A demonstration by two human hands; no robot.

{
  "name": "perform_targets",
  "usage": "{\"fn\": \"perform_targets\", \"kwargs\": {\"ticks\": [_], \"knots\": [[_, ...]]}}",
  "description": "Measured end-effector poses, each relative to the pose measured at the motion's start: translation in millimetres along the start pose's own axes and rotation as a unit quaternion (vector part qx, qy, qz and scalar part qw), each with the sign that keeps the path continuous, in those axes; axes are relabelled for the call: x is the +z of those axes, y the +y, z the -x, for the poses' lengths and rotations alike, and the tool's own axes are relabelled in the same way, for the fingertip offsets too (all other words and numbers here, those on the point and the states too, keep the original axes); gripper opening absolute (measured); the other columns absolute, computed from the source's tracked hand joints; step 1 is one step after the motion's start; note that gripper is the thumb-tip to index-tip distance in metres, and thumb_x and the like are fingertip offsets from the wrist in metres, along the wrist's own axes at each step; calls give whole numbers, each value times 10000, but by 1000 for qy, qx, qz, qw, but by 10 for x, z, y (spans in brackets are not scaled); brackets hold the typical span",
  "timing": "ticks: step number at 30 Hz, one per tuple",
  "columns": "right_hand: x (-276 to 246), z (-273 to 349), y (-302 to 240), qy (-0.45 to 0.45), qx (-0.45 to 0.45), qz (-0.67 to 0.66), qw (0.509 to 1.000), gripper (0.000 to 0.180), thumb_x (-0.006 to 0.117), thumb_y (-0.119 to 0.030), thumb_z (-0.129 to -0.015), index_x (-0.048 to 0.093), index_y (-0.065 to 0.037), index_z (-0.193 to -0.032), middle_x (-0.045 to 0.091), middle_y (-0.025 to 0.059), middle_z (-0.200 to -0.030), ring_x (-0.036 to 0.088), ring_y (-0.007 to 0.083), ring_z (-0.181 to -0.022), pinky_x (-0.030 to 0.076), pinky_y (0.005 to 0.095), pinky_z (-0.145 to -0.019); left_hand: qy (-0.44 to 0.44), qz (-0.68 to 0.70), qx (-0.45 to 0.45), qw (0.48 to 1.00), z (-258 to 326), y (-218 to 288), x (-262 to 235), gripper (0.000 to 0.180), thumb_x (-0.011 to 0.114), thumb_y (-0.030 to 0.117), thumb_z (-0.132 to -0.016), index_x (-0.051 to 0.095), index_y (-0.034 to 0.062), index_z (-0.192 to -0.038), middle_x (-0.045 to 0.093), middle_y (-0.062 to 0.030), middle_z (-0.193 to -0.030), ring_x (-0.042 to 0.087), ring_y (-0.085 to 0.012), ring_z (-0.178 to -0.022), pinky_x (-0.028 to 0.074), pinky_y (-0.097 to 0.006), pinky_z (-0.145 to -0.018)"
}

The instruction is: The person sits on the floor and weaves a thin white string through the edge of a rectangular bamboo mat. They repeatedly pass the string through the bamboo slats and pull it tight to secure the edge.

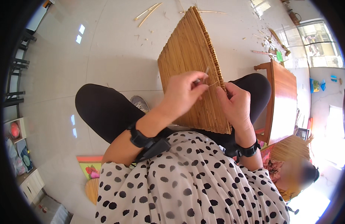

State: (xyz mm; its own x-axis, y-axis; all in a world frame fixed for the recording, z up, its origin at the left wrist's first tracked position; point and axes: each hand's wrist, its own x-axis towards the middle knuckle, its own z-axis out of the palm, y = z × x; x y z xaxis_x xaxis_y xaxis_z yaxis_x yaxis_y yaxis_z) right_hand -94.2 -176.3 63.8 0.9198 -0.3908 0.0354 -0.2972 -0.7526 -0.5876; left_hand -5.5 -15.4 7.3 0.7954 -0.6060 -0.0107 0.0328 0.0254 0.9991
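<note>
A stiff panel of woven straw (185,48) stands tilted between my knees, with a thick bound rim (209,37) along its right side. My right hand (236,102) grips this rim, thumb on the front face and fingers curled behind. Over the panel, my left hand (183,87) is closed in a pinch. A slim, partly see-through tip (207,70) sticks up from its fingers; the rest is hidden, so its kind is unclear. A thin pale strand (214,84) runs from near the left fingertips toward the rim.
Loose straw pieces (148,14) lie scattered on the shiny tiled floor (116,48). A wooden table (282,97) stands at the right. Another person (295,173) is at the lower right beside a bundle of straw (290,149). Dark stools (15,74) line the left.
</note>
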Motion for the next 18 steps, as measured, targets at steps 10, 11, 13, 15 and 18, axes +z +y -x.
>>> {"fn": "perform_targets", "kwargs": {"ticks": [10,11,13,15,18], "knots": [[-11,16,-36,-12,-20,13,1000,157,709,-136,-900,689,19,-881,549,121,-586,489,174,-510,422,308,-499,-175,71,-140,972,-95,113,-181,140,655,128,-966,672,1,-911,667,-53,-753,638,-131,-637,505,-283,-621],[-12,20,-18,-16,-23,18,999,151,708,-124,-911,702,27,-917,549,95,-589,455,91,-517,404,282,-498,-202,127,-155,959,-111,106,-225,152,647,135,-978,669,1,-910,659,-34,-741,629,-106,-631,501,-270,-617],[-16,19,-36,-12,-32,15,999,150,708,-124,-911,703,25,-917,545,92,-584,452,93,-513,402,282,-497,-180,174,-148,957,-125,61,-246,147,650,135,-984,666,5,-917,651,-16,-746,626,-95,-656,506,-255,-635],[-12,12,-57,-3,-34,14,999,152,710,-134,-898,686,15,-876,547,119,-585,488,182,-511,423,312,-498,-154,214,-128,956,-123,46,-214,134,640,129,-993,660,9,-935,649,-15,-782,620,-89,-690,508,-251,-671],[0,-12,-67,6,-32,20,999,174,715,-153,-873,655,-7,-799,558,179,-597,568,360,-515,468,375,-504,-114,233,-51,964,-108,42,-60,116,603,107,-1010,648,11,-963,655,-39,-889,612,-92,-751,510,-263,-739]]}}
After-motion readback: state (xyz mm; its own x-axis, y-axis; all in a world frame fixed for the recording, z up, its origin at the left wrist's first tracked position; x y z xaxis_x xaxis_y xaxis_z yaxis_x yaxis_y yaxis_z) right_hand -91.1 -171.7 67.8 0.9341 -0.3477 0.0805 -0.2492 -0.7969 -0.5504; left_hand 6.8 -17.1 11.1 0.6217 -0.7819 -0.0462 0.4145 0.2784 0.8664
